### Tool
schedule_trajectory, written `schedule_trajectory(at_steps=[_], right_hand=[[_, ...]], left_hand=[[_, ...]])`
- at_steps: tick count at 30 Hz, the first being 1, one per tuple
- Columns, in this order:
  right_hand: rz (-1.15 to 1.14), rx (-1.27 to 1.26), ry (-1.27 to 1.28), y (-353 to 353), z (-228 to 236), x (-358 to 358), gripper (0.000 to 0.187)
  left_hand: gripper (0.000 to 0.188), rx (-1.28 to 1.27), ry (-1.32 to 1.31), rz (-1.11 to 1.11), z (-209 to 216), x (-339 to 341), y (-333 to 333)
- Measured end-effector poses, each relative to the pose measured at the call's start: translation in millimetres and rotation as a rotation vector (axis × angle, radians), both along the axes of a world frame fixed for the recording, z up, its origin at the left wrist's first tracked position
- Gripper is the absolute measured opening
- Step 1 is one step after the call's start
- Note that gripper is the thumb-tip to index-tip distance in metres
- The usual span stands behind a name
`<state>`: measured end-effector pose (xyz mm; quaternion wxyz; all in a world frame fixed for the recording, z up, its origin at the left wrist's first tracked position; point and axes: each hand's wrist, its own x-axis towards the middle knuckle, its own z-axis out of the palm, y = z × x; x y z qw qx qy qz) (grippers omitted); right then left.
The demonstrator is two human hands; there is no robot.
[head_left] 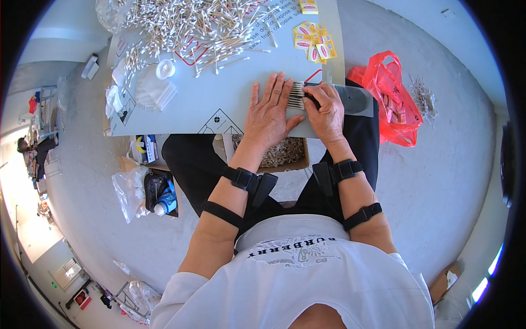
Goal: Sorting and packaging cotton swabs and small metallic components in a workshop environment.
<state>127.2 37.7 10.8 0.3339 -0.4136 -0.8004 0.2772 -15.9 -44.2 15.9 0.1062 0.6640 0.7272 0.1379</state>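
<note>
A small row of cotton swabs (296,96) lies side by side near the table's front right edge. My left hand (268,112) rests flat beside the row, its fingers stretched out and touching the swabs' left ends. At the other end, my right hand (325,112) is closed, thumb and fingers bent round something small and dark that I cannot make out. A clear plastic strip or bag (357,101) sticks out to the right from under this hand, past the table edge. A big loose heap of cotton swabs (189,27) covers the back of the table.
Yellow-and-white paper packets (316,41) lie at the back right of the grey table (192,104). Clear bags (156,94) and a round white container (165,69) sit on the left. A red plastic bag (392,104) stands right; a cardboard box (279,153) of swabs is below.
</note>
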Motion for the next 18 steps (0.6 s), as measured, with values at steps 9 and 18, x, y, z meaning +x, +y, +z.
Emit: schedule_trajectory(at_steps=[9, 18], right_hand=[[-0.003, 0.002, -0.003, 0.2, -1.2, -0.3, 0.021], [0.124, -0.072, -0.064, 6.2, 11.8, 6.4, 0.037]], left_hand=[[0.087, -0.003, 0.004, 0.001, 0.5, 0.4, 0.2], [0.085, 0.018, -0.002, 0.003, -0.8, -0.3, -0.6]])
